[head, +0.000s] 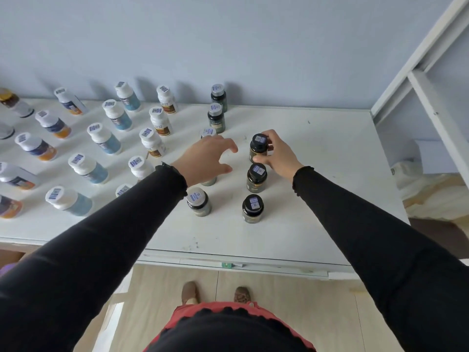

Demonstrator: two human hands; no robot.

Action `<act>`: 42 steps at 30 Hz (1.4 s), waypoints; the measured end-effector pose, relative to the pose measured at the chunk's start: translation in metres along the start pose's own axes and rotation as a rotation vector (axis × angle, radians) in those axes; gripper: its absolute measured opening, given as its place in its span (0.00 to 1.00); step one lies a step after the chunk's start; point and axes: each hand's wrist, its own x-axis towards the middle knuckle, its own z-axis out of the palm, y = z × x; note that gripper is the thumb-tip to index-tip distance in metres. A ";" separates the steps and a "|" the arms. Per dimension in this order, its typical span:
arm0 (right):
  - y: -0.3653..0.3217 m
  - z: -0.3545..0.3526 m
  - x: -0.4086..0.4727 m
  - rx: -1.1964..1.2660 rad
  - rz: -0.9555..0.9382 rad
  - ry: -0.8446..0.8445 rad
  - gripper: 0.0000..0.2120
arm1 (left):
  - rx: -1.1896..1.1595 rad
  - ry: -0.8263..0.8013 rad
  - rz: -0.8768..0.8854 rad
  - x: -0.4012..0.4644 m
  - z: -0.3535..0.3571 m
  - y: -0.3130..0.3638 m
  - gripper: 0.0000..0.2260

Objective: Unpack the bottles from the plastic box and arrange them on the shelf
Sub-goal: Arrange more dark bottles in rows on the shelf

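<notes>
Right hand point(275, 154) pinches a dark bottle point(258, 148) at its black cap, right of frame centre; the bottle stands upright on the white shelf point(317, 199), heading a column with two more dark bottles point(256, 177). Left hand point(206, 158) hovers with fingers spread, gripping nothing. Every cap carries a blue barcode sticker; the print is too small to read. White-capped bottles point(104, 138) stand in rows at left.

My white shelf point(317, 179) carries upright bottles in rows; white-capped bottles point(104, 138) left; dark bottles point(252, 208) centre; right side bare.
</notes>
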 end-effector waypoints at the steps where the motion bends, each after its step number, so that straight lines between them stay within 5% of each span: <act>1: 0.000 -0.002 0.001 -0.012 0.009 -0.028 0.27 | -0.007 0.002 -0.006 -0.002 0.001 -0.001 0.19; 6: -0.020 -0.032 -0.001 -0.106 0.035 -0.009 0.32 | -0.054 0.047 -0.057 -0.019 -0.006 -0.015 0.20; 9: -0.065 -0.032 -0.005 -0.282 -0.114 0.141 0.27 | -0.064 0.118 -0.083 -0.037 -0.019 -0.033 0.19; 12: -0.118 0.001 -0.012 -0.393 -0.330 0.120 0.22 | -0.050 0.213 -0.142 -0.063 -0.034 -0.055 0.19; 19: -0.230 0.172 -0.042 -0.488 -0.718 -0.132 0.15 | 0.000 0.432 -0.437 -0.206 -0.070 -0.153 0.19; 25: -0.319 0.358 -0.101 -0.463 -0.874 -0.380 0.16 | 0.006 0.479 -0.727 -0.383 -0.077 -0.259 0.19; 34: -0.401 0.621 -0.193 -0.541 -0.807 -0.663 0.22 | -0.095 0.428 -1.031 -0.648 -0.049 -0.404 0.16; 42: -0.429 0.791 -0.218 -0.592 -0.684 -0.869 0.25 | -0.225 0.324 -1.226 -0.790 -0.019 -0.526 0.21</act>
